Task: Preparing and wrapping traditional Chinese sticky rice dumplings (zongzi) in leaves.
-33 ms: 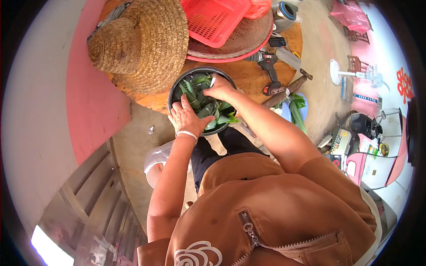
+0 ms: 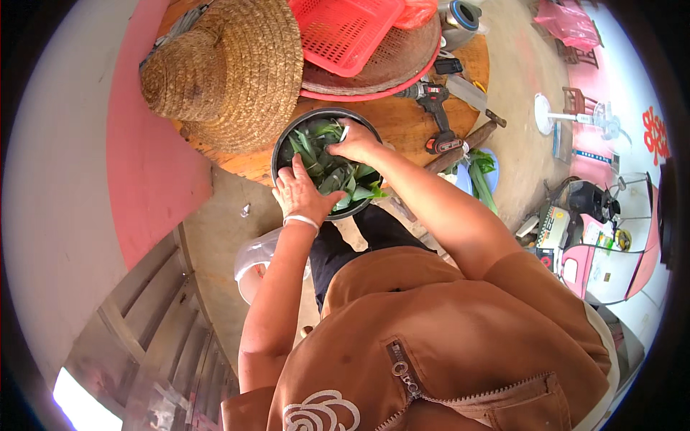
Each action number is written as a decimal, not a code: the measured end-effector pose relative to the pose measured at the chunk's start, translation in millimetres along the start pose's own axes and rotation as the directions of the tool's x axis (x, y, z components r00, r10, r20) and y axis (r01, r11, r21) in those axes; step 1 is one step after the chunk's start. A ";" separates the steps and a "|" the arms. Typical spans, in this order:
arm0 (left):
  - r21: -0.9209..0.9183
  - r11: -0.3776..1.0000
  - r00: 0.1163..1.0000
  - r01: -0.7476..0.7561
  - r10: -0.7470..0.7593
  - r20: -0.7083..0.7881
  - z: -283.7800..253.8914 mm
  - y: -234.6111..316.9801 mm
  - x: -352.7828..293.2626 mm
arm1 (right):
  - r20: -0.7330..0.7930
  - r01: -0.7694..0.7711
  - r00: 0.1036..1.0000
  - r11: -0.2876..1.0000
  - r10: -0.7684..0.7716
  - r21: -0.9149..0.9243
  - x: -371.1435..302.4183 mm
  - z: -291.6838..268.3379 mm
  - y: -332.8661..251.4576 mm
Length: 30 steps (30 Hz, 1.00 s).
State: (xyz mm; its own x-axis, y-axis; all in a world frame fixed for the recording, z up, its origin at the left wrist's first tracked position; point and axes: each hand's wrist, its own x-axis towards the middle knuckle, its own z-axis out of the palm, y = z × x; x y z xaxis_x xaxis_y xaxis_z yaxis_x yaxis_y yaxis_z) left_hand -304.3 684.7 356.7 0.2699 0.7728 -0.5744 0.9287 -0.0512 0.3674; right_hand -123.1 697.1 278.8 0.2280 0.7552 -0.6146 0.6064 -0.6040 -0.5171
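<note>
A round black basin [image 2: 277, 153] holds several cut green leaves [image 2: 307, 147] in front of me, at the table's near edge. My left hand [image 2: 302, 195] lies over its left rim, fingers spread and thumb stretched across the leaves. It grips nothing that I can see. From the right, my right hand [image 2: 353, 144] reaches over the rim into the leaves with its fingers curled. A small white strip shows at one of its fingers; I cannot make out what the fingers hold.
On the wooden table [image 2: 395, 118] are a straw hat [image 2: 230, 72], a red basket [image 2: 345, 36] on a round tray, a cordless drill [image 2: 435, 108] and a cleaver [image 2: 467, 93]. A blue basin [image 2: 490, 169] with greens stands right; a bag-lined bucket [image 2: 251, 262] is lower left.
</note>
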 end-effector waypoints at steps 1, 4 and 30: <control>-0.055 0.998 1.000 -0.018 0.017 -0.013 0.1 -4.5 -4.6 | -0.001 -0.008 1.000 1.000 0.008 0.010 -5.8 3.5 0.6; -0.115 0.992 0.992 -0.044 0.030 -0.121 14.5 -24.5 -24.1 | -0.040 0.199 0.979 0.980 -0.200 -0.030 -32.5 -2.4 -26.9; 0.368 0.815 0.841 -0.448 0.524 -0.135 35.8 -34.6 -19.2 | 0.420 0.677 0.712 0.393 -0.563 -0.622 -48.0 -42.1 18.8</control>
State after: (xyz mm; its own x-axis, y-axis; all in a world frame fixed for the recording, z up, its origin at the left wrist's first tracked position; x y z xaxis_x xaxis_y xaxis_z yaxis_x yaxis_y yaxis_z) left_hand -332.5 649.0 328.8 0.6791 0.7085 -0.1920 0.7291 -0.6210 0.2876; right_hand -90.6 660.2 323.7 -0.4986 0.7709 -0.3965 0.8666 0.4322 -0.2494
